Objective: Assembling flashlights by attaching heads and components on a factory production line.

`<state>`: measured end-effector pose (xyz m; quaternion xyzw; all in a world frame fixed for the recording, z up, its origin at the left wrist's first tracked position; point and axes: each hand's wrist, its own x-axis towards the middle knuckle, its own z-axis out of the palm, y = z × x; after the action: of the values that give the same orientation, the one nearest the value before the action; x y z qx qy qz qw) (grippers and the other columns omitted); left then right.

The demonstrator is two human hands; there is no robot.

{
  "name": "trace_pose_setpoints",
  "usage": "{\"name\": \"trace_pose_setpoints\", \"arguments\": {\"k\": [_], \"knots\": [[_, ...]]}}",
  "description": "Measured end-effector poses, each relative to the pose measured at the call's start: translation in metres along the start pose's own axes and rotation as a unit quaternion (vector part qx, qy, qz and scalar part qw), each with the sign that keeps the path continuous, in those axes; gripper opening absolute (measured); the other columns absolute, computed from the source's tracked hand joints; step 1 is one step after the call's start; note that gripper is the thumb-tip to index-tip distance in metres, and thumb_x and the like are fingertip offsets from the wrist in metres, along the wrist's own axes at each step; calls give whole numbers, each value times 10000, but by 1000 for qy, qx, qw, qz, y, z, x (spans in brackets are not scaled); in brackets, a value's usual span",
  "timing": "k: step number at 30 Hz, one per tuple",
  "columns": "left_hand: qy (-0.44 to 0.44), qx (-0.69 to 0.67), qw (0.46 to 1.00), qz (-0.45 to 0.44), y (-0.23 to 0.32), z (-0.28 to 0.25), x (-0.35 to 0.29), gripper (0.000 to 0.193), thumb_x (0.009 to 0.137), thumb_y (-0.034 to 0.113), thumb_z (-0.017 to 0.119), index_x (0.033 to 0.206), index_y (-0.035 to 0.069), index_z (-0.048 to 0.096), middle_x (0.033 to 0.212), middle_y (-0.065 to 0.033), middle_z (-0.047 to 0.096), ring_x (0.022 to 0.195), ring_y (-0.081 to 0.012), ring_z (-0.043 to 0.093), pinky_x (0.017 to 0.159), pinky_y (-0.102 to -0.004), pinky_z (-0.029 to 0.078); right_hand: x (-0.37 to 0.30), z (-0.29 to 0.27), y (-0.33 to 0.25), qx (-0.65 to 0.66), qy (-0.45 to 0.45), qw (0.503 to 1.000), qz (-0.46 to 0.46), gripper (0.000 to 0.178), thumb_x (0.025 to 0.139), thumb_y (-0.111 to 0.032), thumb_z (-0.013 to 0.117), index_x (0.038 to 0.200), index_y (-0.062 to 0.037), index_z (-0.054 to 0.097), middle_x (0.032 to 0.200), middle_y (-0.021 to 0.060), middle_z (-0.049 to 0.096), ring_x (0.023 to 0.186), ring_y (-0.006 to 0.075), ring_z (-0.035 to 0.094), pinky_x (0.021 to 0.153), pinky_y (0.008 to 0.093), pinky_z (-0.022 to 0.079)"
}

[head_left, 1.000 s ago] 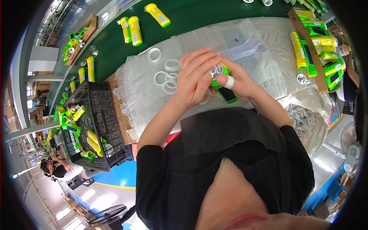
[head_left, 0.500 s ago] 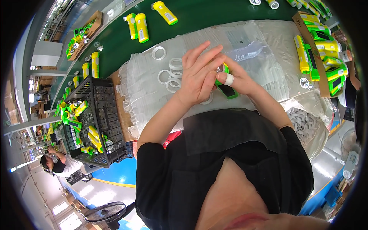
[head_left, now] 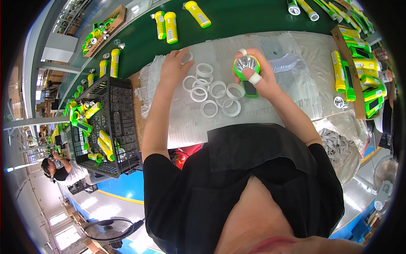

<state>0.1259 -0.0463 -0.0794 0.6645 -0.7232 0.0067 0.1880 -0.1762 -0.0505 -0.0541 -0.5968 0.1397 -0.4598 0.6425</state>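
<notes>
My right hand (head_left: 264,76) grips a flashlight (head_left: 250,89) with a green rim and dark panel, its shiny round reflector (head_left: 246,63) facing up. White bands wrap two of that hand's fingers. To the left, my left hand (head_left: 172,67) reaches over a white ring (head_left: 189,56), with thumb and forefinger apart on either side of it; part of the ring is hidden. Several more white rings (head_left: 204,69) lie loose between my hands on the plastic-covered worktop (head_left: 177,122). A stack of clear discs (head_left: 285,63) lies beyond my right hand.
At the left stands a black crate (head_left: 120,106) holding yellow-green flashlights. A cardboard box (head_left: 351,72) of them is at the right, beside a loose reflector (head_left: 338,101). More flashlights (head_left: 171,27) rest on the green belt (head_left: 237,19). A bag of white rings (head_left: 336,144) sits lower right.
My hands were together around the flashlight. The left has moved away leftward to the rings, while the right keeps the flashlight, whose reflector now shows fully.
</notes>
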Motion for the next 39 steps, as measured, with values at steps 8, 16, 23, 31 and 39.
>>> {"name": "trace_pose_setpoints", "arguments": {"k": [8, 16, 23, 31, 39], "knots": [[80, -665, 742, 25, 111, -55, -3, 319, 778, 22, 785, 1042, 32, 605, 1191, -111, 602, 1014, -182, 625, 813, -282, 541, 8, 6, 5, -7, 13, 1000, -1, 299, 904, -98, 591, 1186, -64, 498, 981, 59, 577, 794, 122, 593, 668, 276, 520], [137, -361, 902, 194, 139, -55, -9, 293, 648, 83, 868, 904, 55, 727, 1148, -93, 602, 905, -180, 633, 735, -286, 526, 9, 10, -1, -93, 6, 995, -39, 327, 957, -184, 564, 1245, -52, 480, 1084, 67, 561, 932, 133, 584, 783, 289, 508], [119, -354, 904, 209, 143, -52, -2, 335, 636, 112, 875, 934, 64, 727, 1118, -68, 603, 891, -174, 627, 744, -284, 521, 13, -6, -13, -33, -29, 991, -128, 574, 946, -352, 612, 1417, -88, 417, 1346, 113, 512, 1244, 229, 496, 1022, 391, 418], [54, -343, 912, 217, 173, -49, 4, 413, 658, 193, 858, 990, 101, 629, 1072, -87, 630, 961, -286, 618, 763, -375, 502, 30, -47, -109, -479, -176, 850, -133, 349, 766, -186, 780, 1052, -52, 633, 952, 83, 628, 888, 230, 614, 730, 333, 503], [21, -387, 904, 181, 189, -35, 3, 374, 716, 162, 839, 987, 85, 592, 982, -36, 700, 880, -211, 671, 734, -314, 512, 56, -35, -147, -586, -374, 718, 25, 286, 677, 8, 684, 934, -12, 559, 891, 93, 511, 808, 281, 574, 681, 368, 471]]}}
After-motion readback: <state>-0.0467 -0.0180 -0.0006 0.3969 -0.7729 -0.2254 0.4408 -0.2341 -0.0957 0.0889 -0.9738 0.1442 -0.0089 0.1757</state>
